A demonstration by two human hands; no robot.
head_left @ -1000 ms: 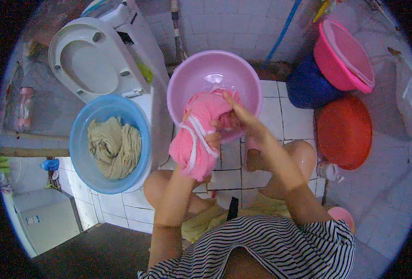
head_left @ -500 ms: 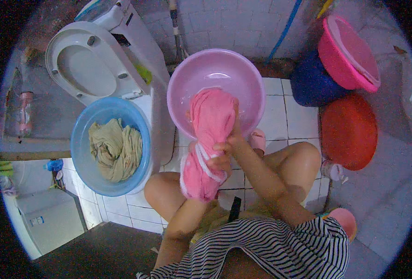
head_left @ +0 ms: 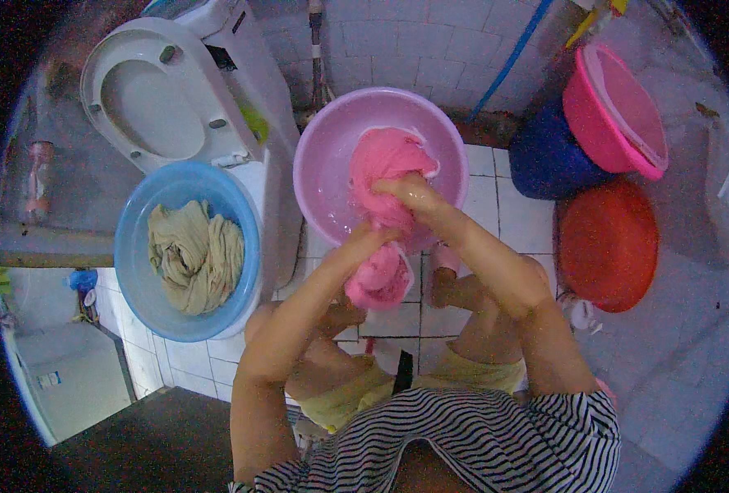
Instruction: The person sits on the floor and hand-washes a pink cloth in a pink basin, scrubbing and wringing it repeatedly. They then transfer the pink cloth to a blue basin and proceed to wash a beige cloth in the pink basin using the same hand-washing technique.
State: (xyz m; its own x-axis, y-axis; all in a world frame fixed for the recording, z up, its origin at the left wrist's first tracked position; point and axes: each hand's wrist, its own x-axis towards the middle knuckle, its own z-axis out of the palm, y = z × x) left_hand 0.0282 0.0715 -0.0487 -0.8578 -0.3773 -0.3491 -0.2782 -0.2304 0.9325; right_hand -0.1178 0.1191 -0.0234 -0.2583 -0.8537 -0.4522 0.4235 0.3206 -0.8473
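Where white square tiles pave the floor (head_left: 522,222), a round lilac plastic basin (head_left: 322,144) stands near the foot of a pale tiled wall (head_left: 389,41). To its left, a white toilet (head_left: 276,189) has its oval lid (head_left: 152,107) raised, and a round blue plastic basin (head_left: 131,279) in front of that lid holds a crumpled beige cloth (head_left: 196,259). Off to the right, a bright pink plastic basin (head_left: 615,107) sits tilted on a dark blue bucket (head_left: 545,156), with a round red plastic basin (head_left: 609,246) just beside the bucket.

A strip of floor separates the lilac basin's right edge from the bucket; on the left, its rim comes close to the toilet. The person's bent legs flank the floor before the near rim.

A pink cloth with white edging (head_left: 389,156) is bunched and twisted, its upper bulk over the lilac basin, its lower end past the near rim. The right hand (head_left: 411,193) has its fingers clamped on the upper part; the left hand (head_left: 375,242) closes around the narrowed part lower down. How tightly each squeezes cannot be told.
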